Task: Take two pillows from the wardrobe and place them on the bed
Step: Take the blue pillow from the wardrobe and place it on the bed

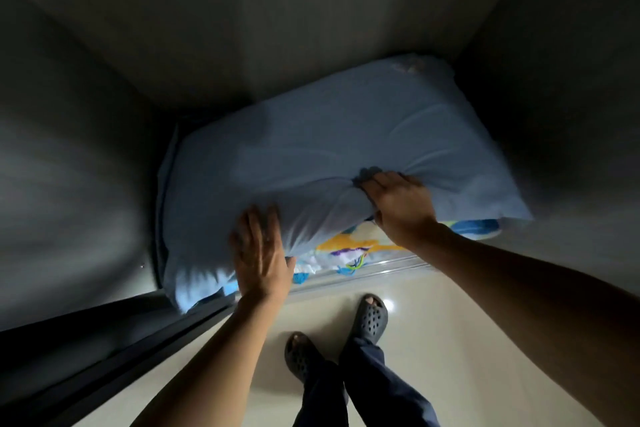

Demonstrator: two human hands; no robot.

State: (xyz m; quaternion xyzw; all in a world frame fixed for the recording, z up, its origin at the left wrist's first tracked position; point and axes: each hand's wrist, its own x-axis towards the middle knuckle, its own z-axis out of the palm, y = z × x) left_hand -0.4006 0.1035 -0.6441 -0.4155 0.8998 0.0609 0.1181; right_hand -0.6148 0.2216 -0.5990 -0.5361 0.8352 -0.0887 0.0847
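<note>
A large light-blue pillow (311, 149) lies inside the dark wardrobe (86, 149), its front edge hanging over the opening. Under it shows a second pillow (349, 248) with a colourful cartoon print, mostly hidden. My right hand (398, 204) is clenched on a bunch of the blue pillow's cover near its front right. My left hand (259, 253) lies flat with fingers spread against the blue pillow's front left edge, slightly blurred.
The wardrobe's dark sliding-door track (114, 350) runs along the lower left. A metal rail (388, 269) edges the wardrobe floor. My feet in grey perforated sandals (370, 319) stand on the glossy cream floor (467, 340) just in front.
</note>
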